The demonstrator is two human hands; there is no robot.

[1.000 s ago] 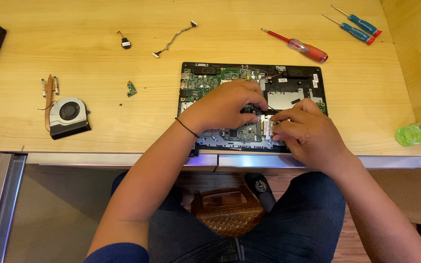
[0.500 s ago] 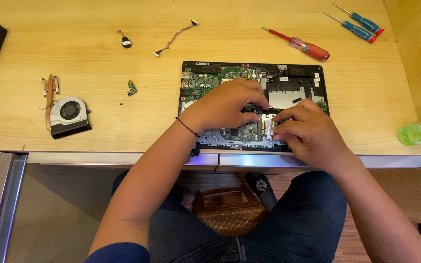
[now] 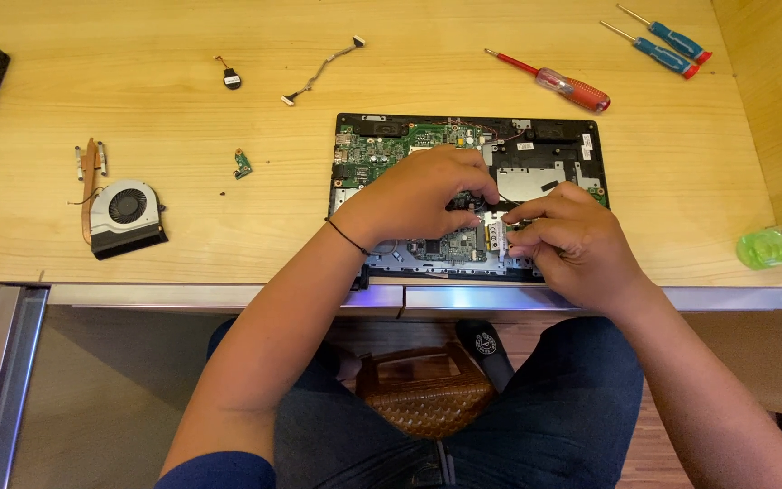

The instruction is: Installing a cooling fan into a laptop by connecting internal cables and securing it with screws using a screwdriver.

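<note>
Item: opened laptop base, black shell, lid and keyboard side absent, green motherboard exposed; lies flat on the wooden desk, near its front edge, directly before the seated person.

Left hand: resting over the middle of the board, fingers curled down onto the components; whether it pinches anything cannot be told.

Right hand: fingers drawn narrow around a small metal part at the lower right of the board; grip looks like a fingertip pinch, the contact itself half hidden.

Handling, judged: shell light and stiff, best taken by its rim; board thin, brittle, intolerant of bending or prying; the small part light and slippery, likely tied to fine wiring, so best held by its edges.

Surrounding items: cooling fan with copper heat pipe, far left; small green circuit board; coin cell with lead; loose flat cable; red-handled screwdriver just beyond the base; two blue screwdrivers at the far right corner; green translucent object at the right edge; brown woven bag below, between the knees.

Obstructions: the two hands crowd each other over the same patch of board; tools all lie out of immediate reach.
</note>
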